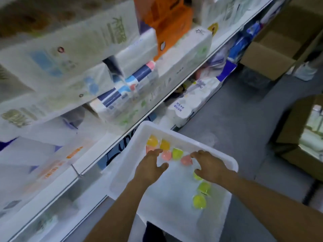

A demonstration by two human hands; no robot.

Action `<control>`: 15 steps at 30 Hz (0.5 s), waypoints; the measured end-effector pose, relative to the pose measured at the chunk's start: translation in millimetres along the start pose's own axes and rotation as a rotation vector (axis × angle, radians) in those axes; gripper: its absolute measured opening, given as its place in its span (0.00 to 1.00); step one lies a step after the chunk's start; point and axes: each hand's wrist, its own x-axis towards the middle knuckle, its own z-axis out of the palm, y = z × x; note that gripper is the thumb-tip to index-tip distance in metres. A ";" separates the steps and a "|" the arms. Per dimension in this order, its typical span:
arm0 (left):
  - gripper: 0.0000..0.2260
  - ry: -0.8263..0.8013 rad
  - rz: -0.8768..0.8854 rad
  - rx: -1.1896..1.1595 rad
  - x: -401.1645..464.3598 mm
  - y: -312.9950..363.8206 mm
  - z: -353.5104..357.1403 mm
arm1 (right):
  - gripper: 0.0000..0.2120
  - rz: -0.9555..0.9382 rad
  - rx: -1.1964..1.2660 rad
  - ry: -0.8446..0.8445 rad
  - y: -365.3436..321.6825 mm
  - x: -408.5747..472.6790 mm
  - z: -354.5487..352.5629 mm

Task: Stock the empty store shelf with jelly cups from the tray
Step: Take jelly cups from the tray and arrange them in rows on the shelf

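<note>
A white plastic tray (176, 133) sits low in front of me beside the shelving. Several jelly cups lie in it: orange ones (152, 140) at the far left, pink ones (166, 155) and a green one (176, 153) in the middle, and more green ones (199, 201) toward the near right. My left hand (150, 165) hovers over the tray with fingers spread, fingertips by the pink cups. My right hand (210, 165) reaches in from the right, fingers spread near a pink cup (186, 160), partly covering a green cup. Neither hand holds anything.
Store shelves (174, 88) on the left carry stacked packs of tissue and toilet paper (185, 109). Cardboard boxes (269, 55) stand on the grey floor at the right. The image is motion-blurred.
</note>
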 end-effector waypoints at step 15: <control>0.17 0.144 -0.016 0.171 102.6 -46.4 80.5 | 0.19 0.017 -0.410 0.145 8.7 82.9 82.8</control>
